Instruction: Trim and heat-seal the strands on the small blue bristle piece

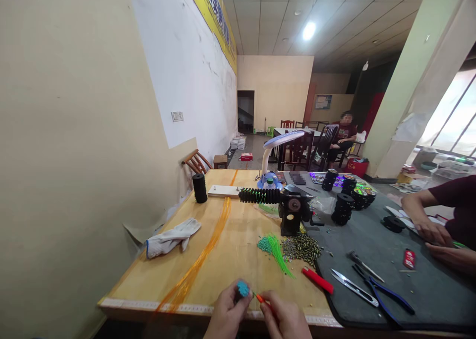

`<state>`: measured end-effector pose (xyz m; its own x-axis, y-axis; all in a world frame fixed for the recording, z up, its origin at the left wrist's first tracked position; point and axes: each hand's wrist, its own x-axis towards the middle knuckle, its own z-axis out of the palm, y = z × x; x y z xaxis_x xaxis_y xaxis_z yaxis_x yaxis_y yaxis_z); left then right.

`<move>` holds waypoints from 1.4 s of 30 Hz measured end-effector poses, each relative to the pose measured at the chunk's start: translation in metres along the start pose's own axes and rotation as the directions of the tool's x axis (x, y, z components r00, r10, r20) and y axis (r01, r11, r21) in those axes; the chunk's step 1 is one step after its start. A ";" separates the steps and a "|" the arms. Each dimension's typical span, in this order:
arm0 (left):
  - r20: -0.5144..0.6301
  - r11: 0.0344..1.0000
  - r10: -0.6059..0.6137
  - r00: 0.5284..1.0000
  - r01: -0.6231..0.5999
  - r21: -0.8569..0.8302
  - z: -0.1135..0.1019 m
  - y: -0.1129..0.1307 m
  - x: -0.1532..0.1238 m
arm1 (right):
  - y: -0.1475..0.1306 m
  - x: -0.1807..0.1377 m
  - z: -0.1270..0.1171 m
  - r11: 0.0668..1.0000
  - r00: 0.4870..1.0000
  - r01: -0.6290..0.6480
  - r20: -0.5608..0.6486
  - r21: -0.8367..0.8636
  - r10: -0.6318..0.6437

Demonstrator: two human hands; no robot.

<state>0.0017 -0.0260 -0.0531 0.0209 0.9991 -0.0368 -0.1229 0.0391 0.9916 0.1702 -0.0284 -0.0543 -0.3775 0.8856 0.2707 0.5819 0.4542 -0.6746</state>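
Observation:
At the table's front edge, my left hand [227, 311] is closed round a small dark piece with a knobbly turquoise end [243, 289]; its exact kind is unclear. Close beside it, my right hand [284, 315] pinches a thin orange-red stick-like tool [260, 298], its tip pointing at the turquoise end. Whether the two touch I cannot tell. Beyond my hands lie bright green strands [278, 256], a heap of turquoise beads [265, 244] and a pile of dark and yellowish small pieces [303, 249]. A red-handled object [317, 280] rests to the right.
A black crank winder [292, 212] carries a ribbed black roller. Orange threads [211, 242] run down the table, with white gloves [173, 238] to their left. Snips [355, 287] and blue-handled pliers [386, 292] lie on the grey mat. A co-worker's hands [437, 237] are at right.

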 end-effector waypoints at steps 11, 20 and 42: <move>0.052 0.958 0.213 0.976 -0.219 0.186 0.006 0.017 -0.012 | 0.006 -0.007 0.014 0.558 0.932 -0.352 0.224 0.752 0.285; 0.114 0.783 0.457 0.882 -0.459 0.419 0.004 0.048 -0.021 | -0.013 -0.023 -0.019 0.952 0.983 -0.175 0.001 0.252 0.181; 0.314 0.887 0.191 0.930 -0.300 0.350 -0.002 0.053 -0.014 | -0.016 -0.015 -0.034 0.924 0.974 -0.211 0.149 0.318 0.171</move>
<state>-0.0076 -0.0382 -0.0003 0.3073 0.9316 0.1941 0.2318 -0.2711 0.9342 0.1907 -0.0459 -0.0246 -0.3753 0.9257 0.0465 0.3883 0.2025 -0.8990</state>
